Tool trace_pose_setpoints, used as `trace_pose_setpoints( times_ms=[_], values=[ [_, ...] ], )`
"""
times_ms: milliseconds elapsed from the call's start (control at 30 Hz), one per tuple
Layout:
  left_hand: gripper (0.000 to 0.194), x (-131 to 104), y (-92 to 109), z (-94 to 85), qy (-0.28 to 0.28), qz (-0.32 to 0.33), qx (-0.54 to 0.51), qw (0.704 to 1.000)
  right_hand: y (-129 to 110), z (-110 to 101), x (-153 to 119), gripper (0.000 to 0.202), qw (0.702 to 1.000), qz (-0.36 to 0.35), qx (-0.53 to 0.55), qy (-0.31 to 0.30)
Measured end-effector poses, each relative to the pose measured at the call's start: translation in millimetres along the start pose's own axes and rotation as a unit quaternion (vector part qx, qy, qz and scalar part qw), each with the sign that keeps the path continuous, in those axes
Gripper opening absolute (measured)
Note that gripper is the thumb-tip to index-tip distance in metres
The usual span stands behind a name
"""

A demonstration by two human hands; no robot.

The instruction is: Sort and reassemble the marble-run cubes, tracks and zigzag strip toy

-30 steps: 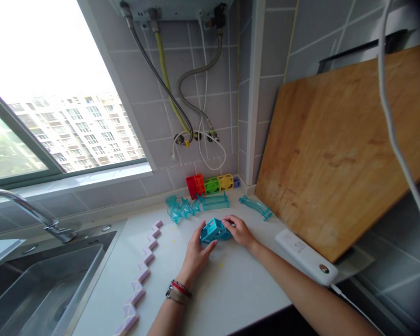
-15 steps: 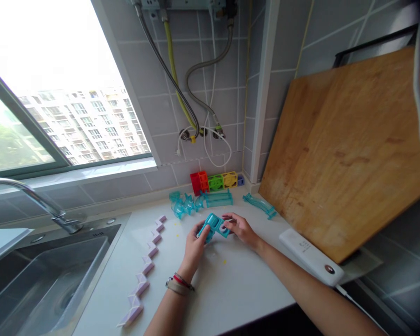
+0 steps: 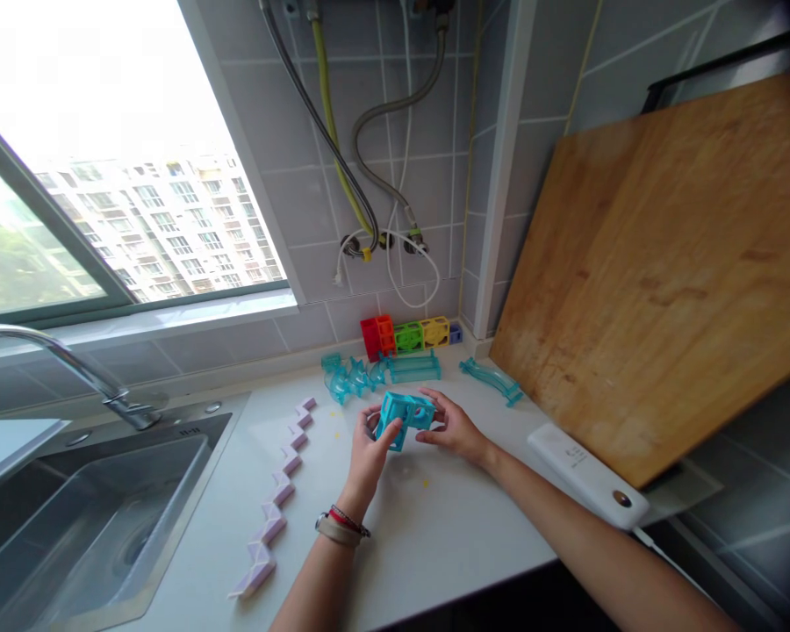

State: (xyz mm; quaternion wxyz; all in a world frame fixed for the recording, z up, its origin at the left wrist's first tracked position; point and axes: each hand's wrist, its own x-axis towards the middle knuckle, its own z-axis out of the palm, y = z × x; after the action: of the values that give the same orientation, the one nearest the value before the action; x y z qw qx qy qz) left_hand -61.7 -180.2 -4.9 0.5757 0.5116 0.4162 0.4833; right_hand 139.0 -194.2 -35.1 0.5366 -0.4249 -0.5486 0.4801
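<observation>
Teal plastic blocks [image 3: 396, 420], joined together, are held up over the white counter. My left hand [image 3: 369, 445] is closed round their left part, its thumb across the front. My right hand [image 3: 454, 427] has its thumb and fingers at the right block, which has a round opening. Behind my hands lie clear teal track pieces [image 3: 413, 367] and twisted teal pieces [image 3: 352, 377]. A curved teal piece [image 3: 491, 381] lies farther right.
Red, green and yellow blocks [image 3: 408, 337] stand along the wall. A lilac zigzag strip [image 3: 281, 488] lies left, beside the sink [image 3: 105, 518]. At right are a white device [image 3: 587, 475] and a leaning wooden board [image 3: 664, 272].
The teal blocks have been turned in my hands, so other faces show. My right thumb has moved from the round opening to the block's lower edge. The view has shifted slightly.
</observation>
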Motion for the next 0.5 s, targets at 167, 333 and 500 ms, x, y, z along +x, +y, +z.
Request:
trace_pose_setpoints(
  times_ms=[167,333,500],
  values=[
    [0.056,-1,2,3.6,-0.003,0.045,0.05,0.998,0,2,-3,0.066,0.994,-0.035,-0.102,0.02],
    [0.055,-2,4,4.6,0.007,0.053,0.038,0.998,-6,4,-6,0.058,0.988,-0.06,-0.134,0.039],
    [0.056,0,1,3.8,0.002,0.045,0.019,0.999,-12,1,-6,0.057,0.98,-0.102,-0.16,0.057]
  ],
)
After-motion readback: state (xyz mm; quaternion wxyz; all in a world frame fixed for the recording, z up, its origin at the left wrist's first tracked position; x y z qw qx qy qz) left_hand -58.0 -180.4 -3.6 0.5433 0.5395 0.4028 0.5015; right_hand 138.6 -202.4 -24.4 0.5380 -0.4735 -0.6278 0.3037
